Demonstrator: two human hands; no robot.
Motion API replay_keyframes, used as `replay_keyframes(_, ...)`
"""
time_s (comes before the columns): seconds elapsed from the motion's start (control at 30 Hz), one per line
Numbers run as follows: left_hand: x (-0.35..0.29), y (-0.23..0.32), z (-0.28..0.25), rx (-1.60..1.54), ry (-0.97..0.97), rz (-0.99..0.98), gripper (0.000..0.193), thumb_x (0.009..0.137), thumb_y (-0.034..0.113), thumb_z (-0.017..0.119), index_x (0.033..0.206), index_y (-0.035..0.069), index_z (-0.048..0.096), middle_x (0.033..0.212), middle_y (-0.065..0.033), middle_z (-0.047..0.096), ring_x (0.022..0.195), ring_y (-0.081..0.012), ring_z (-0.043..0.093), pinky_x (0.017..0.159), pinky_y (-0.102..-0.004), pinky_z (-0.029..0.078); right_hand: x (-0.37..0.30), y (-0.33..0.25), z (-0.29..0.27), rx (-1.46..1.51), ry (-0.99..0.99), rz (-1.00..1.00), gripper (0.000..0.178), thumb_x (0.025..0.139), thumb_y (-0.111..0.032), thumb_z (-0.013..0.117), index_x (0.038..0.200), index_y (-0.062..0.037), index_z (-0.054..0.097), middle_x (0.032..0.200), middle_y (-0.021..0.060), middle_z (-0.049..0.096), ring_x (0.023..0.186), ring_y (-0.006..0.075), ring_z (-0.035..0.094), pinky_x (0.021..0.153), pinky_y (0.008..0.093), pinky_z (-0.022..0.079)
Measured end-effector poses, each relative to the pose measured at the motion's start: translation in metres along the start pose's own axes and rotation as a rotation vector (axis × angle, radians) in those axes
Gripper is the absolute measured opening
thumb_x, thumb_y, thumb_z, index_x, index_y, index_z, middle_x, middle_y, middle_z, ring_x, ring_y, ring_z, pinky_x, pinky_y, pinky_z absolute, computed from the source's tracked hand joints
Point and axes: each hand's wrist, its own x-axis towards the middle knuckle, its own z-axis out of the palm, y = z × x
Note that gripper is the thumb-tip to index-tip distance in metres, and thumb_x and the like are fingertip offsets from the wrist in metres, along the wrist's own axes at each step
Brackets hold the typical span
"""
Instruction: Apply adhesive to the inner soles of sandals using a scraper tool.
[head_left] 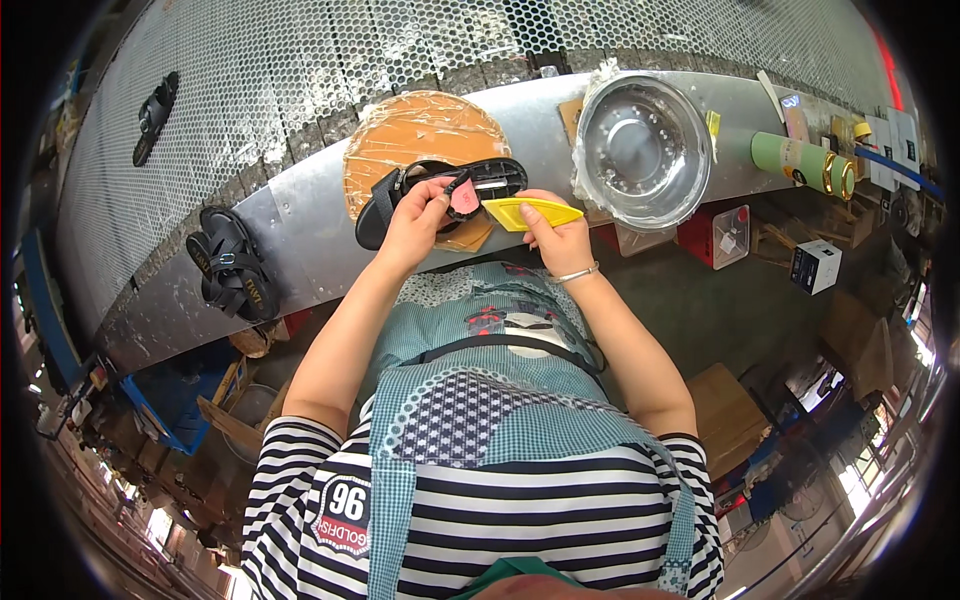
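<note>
Fingers of the left hand point(415, 218) are closed in a pinch on a short black strap end with a pink inner face point(464, 196), while those of the right hand point(560, 238) are closed on a flat yellow plastic tool point(512, 212), thumb on top, its narrow end beside that strap. In the head view the black open sandal point(380, 205) lies behind both hands, partly over a round orange-brown board wrapped in clear film point(430, 120). Work on it looks partway: the pink face is exposed and the strap end lifted in the hand. By comparison, the black buckled sandals point(235, 265) to the left have straps crossed over their soles and seem further along. How much remains cannot be told.

Beneath lies a grey metal surface point(310, 195), bearing a clear round basin with a whitish crusted rim point(690, 150) to the right and a pale green cylinder with gold bands point(790, 160) beyond. A perforated pale belt point(250, 85) runs along the far side, with another black sandal point(155, 118) on it. Below stand a blue plastic crate point(185, 400) and a small white box point(815, 265).
</note>
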Motion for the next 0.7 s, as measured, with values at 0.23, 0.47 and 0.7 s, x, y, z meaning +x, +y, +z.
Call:
replay_keyframes(0.23,0.002,0.001,0.005,-0.020,-0.022,-0.001,0.009,0.097,0.019,0.048,0.095,0.011,0.053,0.125,0.0000,0.052,0.097,-0.0070,0.053,0.082,-0.0247,0.045,-0.014,-0.010,0.003,-0.057,-0.060,-0.068,0.022,0.091,-0.017,0.061,0.107,-0.0020,0.064,0.085,0.0035,0.065,0.061,0.0074,0.056,0.055,0.0208,0.046)
replay_keyframes(0.47,0.010,-0.007,0.001,-0.017,-0.032,0.034,0.008,0.097,0.014,0.047,0.094,0.008,0.051,0.124,-0.0020,0.052,0.094,-0.0072,0.054,0.080,-0.0234,0.046,-0.012,-0.019,0.012,-0.313,-0.146,-0.375,0.018,0.087,-0.011,0.062,0.103,-0.0023,0.065,0.096,0.0139,0.068,0.082,0.0251,0.067,0.072,0.0315,0.052)
replay_keyframes(0.7,0.002,0.000,0.006,0.036,-0.005,0.053,0.017,0.094,0.014,0.052,0.102,0.000,0.057,0.101,-0.0060,0.057,0.073,-0.0072,0.053,0.065,-0.0229,0.045,-0.019,-0.032,0.007,-0.298,-0.278,-0.301,0.020,0.087,-0.008,0.061,0.105,-0.0006,0.065,0.100,0.0110,0.068,0.084,0.0186,0.066,0.076,0.0294,0.051)
